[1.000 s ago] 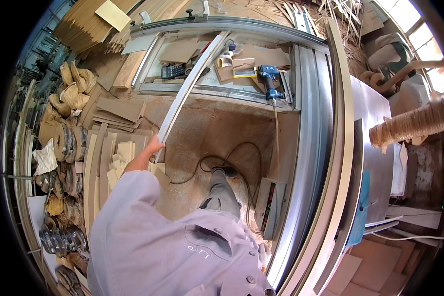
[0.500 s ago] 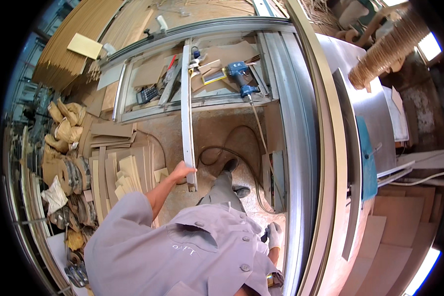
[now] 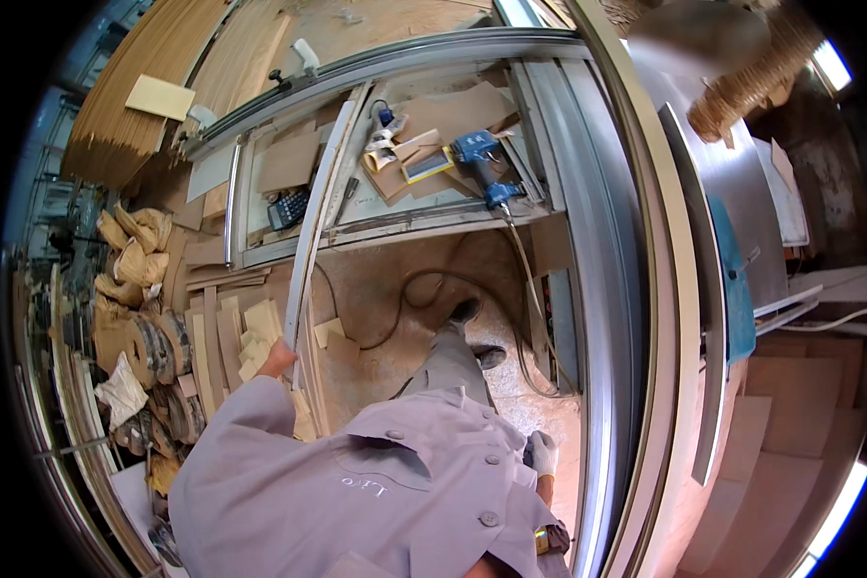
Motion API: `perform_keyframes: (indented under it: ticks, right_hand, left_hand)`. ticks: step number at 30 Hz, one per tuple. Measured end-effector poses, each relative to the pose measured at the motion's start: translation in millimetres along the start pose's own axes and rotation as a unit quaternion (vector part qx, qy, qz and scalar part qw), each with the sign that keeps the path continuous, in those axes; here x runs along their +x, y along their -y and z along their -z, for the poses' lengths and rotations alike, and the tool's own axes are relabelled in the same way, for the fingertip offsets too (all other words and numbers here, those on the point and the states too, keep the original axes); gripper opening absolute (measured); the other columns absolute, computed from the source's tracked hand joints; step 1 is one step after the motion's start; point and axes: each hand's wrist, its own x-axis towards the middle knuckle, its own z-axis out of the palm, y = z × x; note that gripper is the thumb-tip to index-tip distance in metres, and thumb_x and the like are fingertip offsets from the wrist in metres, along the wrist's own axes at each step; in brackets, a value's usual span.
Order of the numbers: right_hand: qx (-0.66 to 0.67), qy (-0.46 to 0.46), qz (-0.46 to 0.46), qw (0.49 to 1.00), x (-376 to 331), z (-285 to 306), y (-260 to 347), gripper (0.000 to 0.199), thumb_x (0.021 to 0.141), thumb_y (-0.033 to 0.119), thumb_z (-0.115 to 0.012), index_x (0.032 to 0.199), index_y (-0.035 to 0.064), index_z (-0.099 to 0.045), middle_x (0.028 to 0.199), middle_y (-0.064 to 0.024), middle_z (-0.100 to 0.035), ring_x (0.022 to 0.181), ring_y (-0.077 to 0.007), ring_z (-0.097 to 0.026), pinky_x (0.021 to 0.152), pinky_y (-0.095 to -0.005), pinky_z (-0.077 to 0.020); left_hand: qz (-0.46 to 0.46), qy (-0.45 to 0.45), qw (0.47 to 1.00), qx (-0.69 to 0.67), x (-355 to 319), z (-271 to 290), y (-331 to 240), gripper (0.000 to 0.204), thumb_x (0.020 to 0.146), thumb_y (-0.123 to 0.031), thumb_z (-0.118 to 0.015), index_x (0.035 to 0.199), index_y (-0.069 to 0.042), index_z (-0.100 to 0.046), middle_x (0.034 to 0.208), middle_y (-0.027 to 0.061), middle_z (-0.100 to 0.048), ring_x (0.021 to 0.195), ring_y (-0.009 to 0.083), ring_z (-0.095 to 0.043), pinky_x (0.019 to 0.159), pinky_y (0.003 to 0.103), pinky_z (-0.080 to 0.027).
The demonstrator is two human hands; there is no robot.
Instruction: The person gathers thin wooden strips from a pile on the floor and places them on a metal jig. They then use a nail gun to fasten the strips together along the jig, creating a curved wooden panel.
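My bare left hand (image 3: 277, 361) is closed on the near end of a long pale metal bar (image 3: 320, 222). The bar slants away from me across a metal frame table (image 3: 395, 223), its far end close to the far rail. My right hand (image 3: 542, 455), in a whitish glove, hangs low beside my body. Its fingers look curled, with something dark beside them that I cannot make out. Right of the bar on the table lie a blue air nail gun (image 3: 485, 171) and a small yellow-edged frame (image 3: 427, 165). A dark calculator (image 3: 287, 208) lies left of the bar.
A hose (image 3: 522, 260) runs from the nail gun to the floor. A long metal rail (image 3: 602, 241) borders my right side. Board offcuts (image 3: 260, 328) and cloth bundles (image 3: 135, 246) lie at left. Stacked panels (image 3: 154, 135) stand far left, and a ribbed duct (image 3: 756, 87) far right.
My left hand has swung the near end of the bar to the left, so the bar now slants. My right hand stays low at my side. The whole view has shifted slightly.
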Motion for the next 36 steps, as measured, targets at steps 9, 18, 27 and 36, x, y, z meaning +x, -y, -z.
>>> perform_keyframes:
  ticks: [9, 18, 27, 36]
  right_hand:
    - [0.001, 0.009, -0.003, 1.000, 53.5, -46.2, 18.3, 0.032, 0.096, 0.019, -0.066, 0.113, -0.0071, -0.067, 0.087, -0.0107, -0.068, 0.069, -0.0164, -0.064, 0.062, -0.0303, -0.0536]
    - [0.039, -0.024, 0.071, 0.996, 81.0, -86.8, 76.5, 0.025, 0.096, 0.020, -0.066, 0.107, -0.0034, -0.069, 0.080, -0.0045, -0.063, 0.064, -0.0123, -0.059, 0.059, -0.0265, -0.0484]
    - [0.037, -0.125, 0.164, 0.978, 80.4, -59.3, 156.8, 0.032, 0.097, 0.020, -0.068, 0.116, -0.0063, -0.068, 0.083, -0.0057, -0.067, 0.069, -0.0102, -0.062, 0.062, -0.0252, -0.0508]
    - [0.028, -0.086, 0.144, 0.985, 98.6, -47.6, 193.3, 0.033, 0.097, 0.020, -0.068, 0.118, -0.0061, -0.068, 0.086, -0.0066, -0.069, 0.068, -0.0108, -0.063, 0.061, -0.0251, -0.0520]
  left_hand:
    - [0.048, -0.047, 0.993, 0.094, 7.9, 1.7, 12.6, 0.039, 0.078, -0.009, -0.071, 0.112, 0.001, -0.054, 0.105, 0.0306, -0.068, 0.103, 0.0490, -0.066, 0.086, 0.053, -0.054]
    - [0.017, 0.005, 0.989, 0.146, -2.2, 1.4, 20.2, 0.041, 0.080, -0.016, -0.075, 0.111, -0.001, -0.053, 0.101, 0.0300, -0.069, 0.099, 0.0501, -0.067, 0.083, 0.056, -0.055]
    - [0.105, -0.002, 0.954, 0.281, -26.0, 8.4, -31.8, 0.038, 0.085, -0.027, -0.075, 0.110, -0.002, -0.063, 0.103, 0.0221, -0.074, 0.097, 0.0396, -0.072, 0.080, 0.047, -0.059]
    - [0.127, 0.034, 0.957, 0.260, -53.4, -23.8, -72.5, 0.034, 0.088, -0.029, -0.072, 0.107, -0.002, -0.065, 0.103, 0.0207, -0.074, 0.092, 0.0350, -0.072, 0.078, 0.045, -0.058]
